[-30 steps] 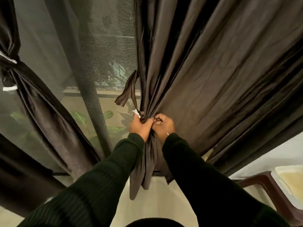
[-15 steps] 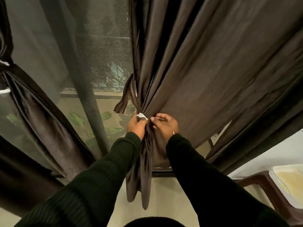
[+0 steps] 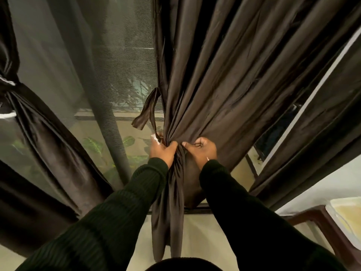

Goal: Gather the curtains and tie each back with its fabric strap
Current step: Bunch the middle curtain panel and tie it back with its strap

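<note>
Left grip: left hand (image 3: 163, 151) clenched on gathered dark brown satin curtain (image 3: 224, 85).
Right grip: right hand (image 3: 201, 151) pinching folds alongside.
Strap: matching fabric strap (image 3: 147, 110) loose above-left of grip; untied.
Done: far-left dark curtain (image 3: 48, 137) tied.

Tied left curtain (image 3: 48, 137) cut by frame edge; strap (image 3: 145, 112) end hidden behind left hand (image 3: 162, 149)

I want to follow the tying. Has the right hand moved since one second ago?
Yes. The right hand has shifted a little to the right, away from the dark upright; a gap now shows between it and the left hand.
</note>
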